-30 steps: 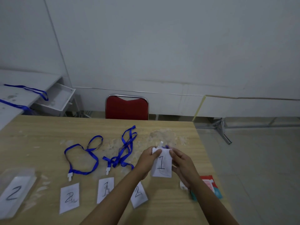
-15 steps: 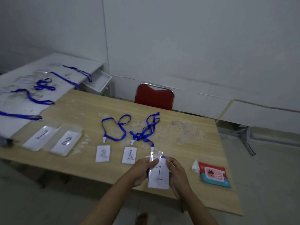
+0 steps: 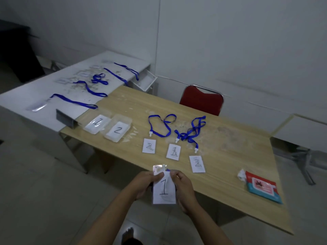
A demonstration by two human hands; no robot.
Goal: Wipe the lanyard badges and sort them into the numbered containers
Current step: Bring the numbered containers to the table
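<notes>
A paper card marked "1" (image 3: 164,189) is held upright above the near edge of the wooden table (image 3: 230,167), half out of a clear badge sleeve (image 3: 159,168). The left hand (image 3: 145,185) pinches the card's upper left corner; the right hand (image 3: 184,187) grips its right edge with curled fingers. A scrap of blue lanyard peeks out behind the card, mostly hidden. On the table lie three more badges, marked "2" (image 3: 149,146), "1" (image 3: 173,152) and "2" (image 3: 197,164), their blue lanyards (image 3: 190,131) tangled beyond them. Further left stand two clear containers, labelled "1" (image 3: 96,122) and "2" (image 3: 117,130). A wet-wipe pack (image 3: 262,186) lies at the right. The scrawls on the lying badges are smudged. A white desk (image 3: 35,89) adjoining on the left carries more lanyards; a red chair (image 3: 201,100) stands behind, against a pale wall.
</notes>
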